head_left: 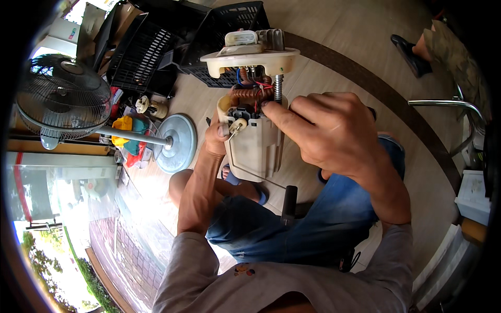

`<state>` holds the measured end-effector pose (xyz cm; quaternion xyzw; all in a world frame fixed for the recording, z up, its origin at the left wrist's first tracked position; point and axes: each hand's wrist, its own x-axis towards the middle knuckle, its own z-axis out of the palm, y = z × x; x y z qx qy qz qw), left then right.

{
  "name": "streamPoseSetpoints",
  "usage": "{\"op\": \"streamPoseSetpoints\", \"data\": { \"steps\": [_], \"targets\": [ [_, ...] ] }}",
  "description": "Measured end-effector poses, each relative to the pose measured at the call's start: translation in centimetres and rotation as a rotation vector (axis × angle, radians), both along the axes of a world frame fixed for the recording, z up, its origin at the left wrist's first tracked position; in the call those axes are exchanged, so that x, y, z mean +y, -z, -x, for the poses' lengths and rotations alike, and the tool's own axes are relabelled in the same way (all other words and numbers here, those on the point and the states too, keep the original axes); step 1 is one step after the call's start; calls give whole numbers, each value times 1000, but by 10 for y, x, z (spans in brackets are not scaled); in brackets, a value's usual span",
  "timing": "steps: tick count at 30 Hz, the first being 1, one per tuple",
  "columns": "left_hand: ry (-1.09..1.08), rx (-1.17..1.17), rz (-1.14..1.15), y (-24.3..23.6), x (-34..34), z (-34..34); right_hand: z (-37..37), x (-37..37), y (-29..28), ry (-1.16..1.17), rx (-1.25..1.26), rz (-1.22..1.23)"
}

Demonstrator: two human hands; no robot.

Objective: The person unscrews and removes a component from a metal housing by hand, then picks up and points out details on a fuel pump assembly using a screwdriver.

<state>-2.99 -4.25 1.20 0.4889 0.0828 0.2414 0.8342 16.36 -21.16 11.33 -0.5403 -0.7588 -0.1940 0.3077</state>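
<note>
A cream plastic fuel pump module [254,148] stands upright in front of me, its flanged cap [250,58] raised above the body. Between cap and body show a brown corrugated hose [251,94], red and blue wires and a metal spring [278,87]. My left hand [215,138] grips the body's left side, thumb near a small pale fitting. From there a thin wire arm runs down to a black cylindrical float [289,202]. My right hand [334,133] reaches its index fingertip to the body's top edge beside the wires. Its other fingers are curled; a dark end peeks out behind them.
Black plastic crates [222,36] stand beyond the module. At left are a standing fan [65,101] with a round grey base [176,143], another pump part [151,107] and coloured bags. A person's shoe [411,55] and a metal chair frame [443,103] are at right.
</note>
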Motion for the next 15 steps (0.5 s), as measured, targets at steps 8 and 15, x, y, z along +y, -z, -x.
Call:
{"op": "streamPoseSetpoints", "data": {
  "steps": [8,15],
  "targets": [
    [-60,73,-4,-31,-18,-12,-10,-4,-7,-21,-21,58],
    [-87,207,-101,-34,-20,-6,-10,-9,-8,-8,-34,103]
  ]
}}
